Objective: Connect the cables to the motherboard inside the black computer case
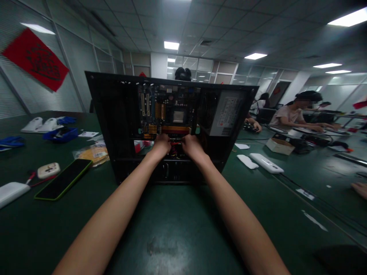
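An open black computer case (123, 114) stands upright on the green table (172, 217). Inside it are a motherboard (169, 105) with a bare metal square and yellow and red slots, and a power supply (228, 114) at the right. My left hand (162, 145) reaches in below the board, fingers closed at a thin red cable (176, 143). My right hand (191, 146) is just right of it, fingers closed near the cable's other end. What each fingertip pinches is too small and dark to make out.
Left of the case lie a phone (64, 179), a round-cornered white case (48, 170), a blue tray (60, 135) and a yellowish bag (93, 154). To the right are a white power bank (266, 163) and a small box (279, 146). A person (299, 110) sits farther right.
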{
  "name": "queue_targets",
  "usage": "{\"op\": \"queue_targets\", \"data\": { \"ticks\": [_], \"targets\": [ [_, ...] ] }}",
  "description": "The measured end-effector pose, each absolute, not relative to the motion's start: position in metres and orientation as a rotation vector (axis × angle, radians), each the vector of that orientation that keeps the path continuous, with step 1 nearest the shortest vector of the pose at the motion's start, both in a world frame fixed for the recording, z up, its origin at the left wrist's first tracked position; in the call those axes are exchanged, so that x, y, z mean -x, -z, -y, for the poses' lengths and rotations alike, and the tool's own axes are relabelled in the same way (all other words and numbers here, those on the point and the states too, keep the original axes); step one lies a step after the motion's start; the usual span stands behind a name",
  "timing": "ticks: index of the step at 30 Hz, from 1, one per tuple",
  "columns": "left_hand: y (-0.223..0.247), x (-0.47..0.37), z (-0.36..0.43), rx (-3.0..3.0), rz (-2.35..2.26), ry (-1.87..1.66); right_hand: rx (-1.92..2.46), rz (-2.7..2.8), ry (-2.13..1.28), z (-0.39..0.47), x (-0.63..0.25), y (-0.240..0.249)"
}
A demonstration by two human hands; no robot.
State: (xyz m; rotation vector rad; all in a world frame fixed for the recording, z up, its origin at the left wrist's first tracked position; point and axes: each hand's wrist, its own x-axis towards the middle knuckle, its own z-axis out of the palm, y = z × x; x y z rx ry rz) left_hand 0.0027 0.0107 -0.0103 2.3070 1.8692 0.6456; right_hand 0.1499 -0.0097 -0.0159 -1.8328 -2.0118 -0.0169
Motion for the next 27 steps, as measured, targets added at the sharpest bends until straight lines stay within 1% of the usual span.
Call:
{"op": "queue_targets", "data": {
  "ticks": [10,15,27],
  "targets": [
    [0.0112,-0.0006,-0.0102,-2.325,-1.837,-0.665,1.852,2.025,0.012,0.0068,-0.149,0.0149],
    [0.0103,-0.0003,-0.0108,-2.33,-1.824,-0.617,1.84,2.009,0.031,0.0079,-0.1487,0.0149],
    [0.0111,0.0001,-0.0122,-2.364,-1.877,-0.611,1.871,2.006,0.042,0.0085,-0.1457,0.0127]
  ]
}}
